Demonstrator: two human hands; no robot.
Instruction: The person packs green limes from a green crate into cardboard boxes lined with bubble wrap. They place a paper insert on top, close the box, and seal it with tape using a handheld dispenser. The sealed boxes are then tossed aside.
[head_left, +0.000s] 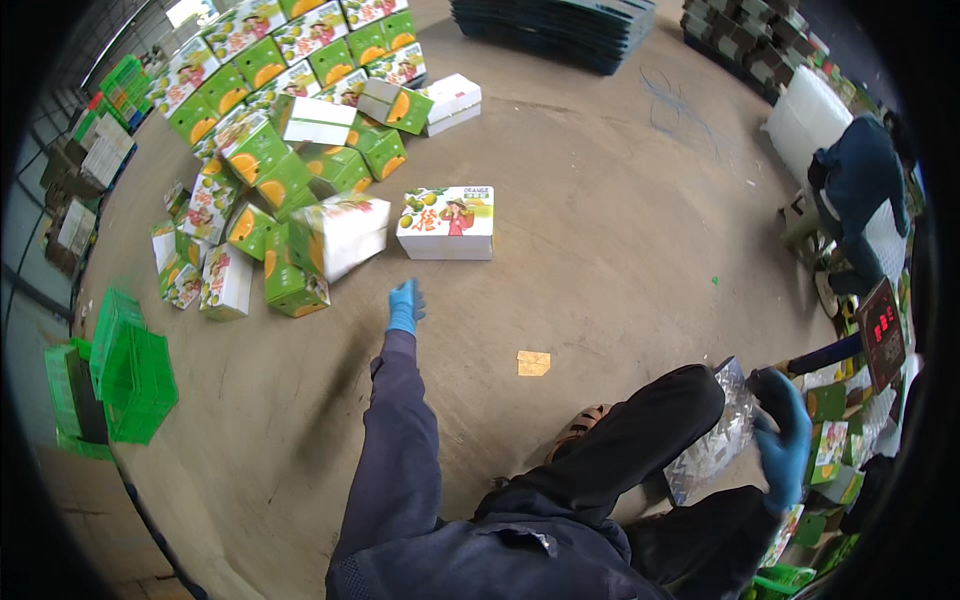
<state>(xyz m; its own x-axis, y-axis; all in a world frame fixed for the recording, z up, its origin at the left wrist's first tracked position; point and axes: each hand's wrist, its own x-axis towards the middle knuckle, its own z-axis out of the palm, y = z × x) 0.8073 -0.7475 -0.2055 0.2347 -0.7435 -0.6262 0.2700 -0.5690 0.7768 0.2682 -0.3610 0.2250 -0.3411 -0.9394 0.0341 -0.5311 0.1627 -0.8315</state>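
My left hand, in a blue glove, is stretched out over the concrete floor and holds nothing. Just beyond it a blurred white and green cardboard fruit box is tilted beside the heap, not touching the hand. A white printed orange box lies on the floor to its right. My right hand, gloved in blue, is by my right knee with fingers curved and apart, beside a metal scale platform; nothing shows in it.
Printed fruit boxes lie heaped before a stacked wall of boxes. Green plastic crates stand at left, dark pallets at the back. Another person bends at right, near a red digital display. Flattened cardboard lies on the floor.
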